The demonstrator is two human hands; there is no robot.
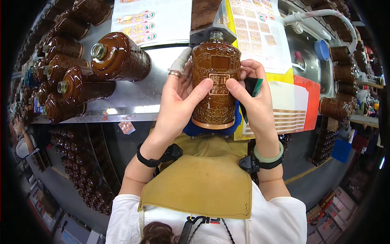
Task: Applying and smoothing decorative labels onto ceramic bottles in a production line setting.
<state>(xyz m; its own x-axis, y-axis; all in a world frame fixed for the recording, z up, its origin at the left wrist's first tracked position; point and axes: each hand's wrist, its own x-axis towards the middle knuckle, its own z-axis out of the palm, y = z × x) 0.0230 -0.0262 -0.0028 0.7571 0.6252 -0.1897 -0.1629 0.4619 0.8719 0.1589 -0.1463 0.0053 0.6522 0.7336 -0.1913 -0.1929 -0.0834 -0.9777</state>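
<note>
Between my hands a brown glazed bottle [214, 106] with raised patterns lies with its neck pointing away from me. Its base faces me, and blue padding [232, 129] shows beneath it. My left hand [180, 95] grips the left side, thumb on the front face; a pale cover wraps one finger. From the other side my right hand [252, 91] holds the bottle, its thumb pressing near the raised square panel. Tucked in the right hand is a flat dark green and black piece [253, 86], whose kind I cannot make out.
Several more brown bottles [122, 57] crowd the metal table at left. Sheets of stickers [152, 24] lie ahead on the left, and another sticker sheet [256, 36] to the right. Beyond that are a sink [306, 38] with a blue cup [321, 49] and a white pipe [321, 14].
</note>
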